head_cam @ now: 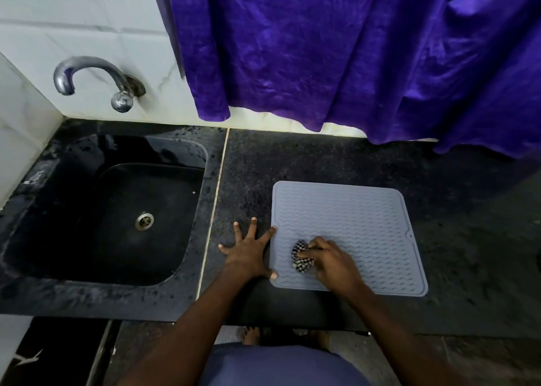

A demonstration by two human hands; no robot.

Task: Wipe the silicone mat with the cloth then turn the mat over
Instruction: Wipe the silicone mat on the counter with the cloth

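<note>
A pale grey silicone mat [351, 224] with wavy ridges lies flat on the dark stone counter, right of the sink. My right hand [328, 261] presses a bunched black-and-white checked cloth [301, 257] onto the mat's near-left part. Spread flat on the counter beside the mat is my left hand [248, 249]; its index fingertip and thumb rest on the mat's left edge.
A black sink [123, 210] with a metal drain sits to the left, under a chrome tap [96, 78] on the tiled wall. A purple curtain [351, 48] hangs behind the counter [322, 157]. The counter's front edge runs just below the mat.
</note>
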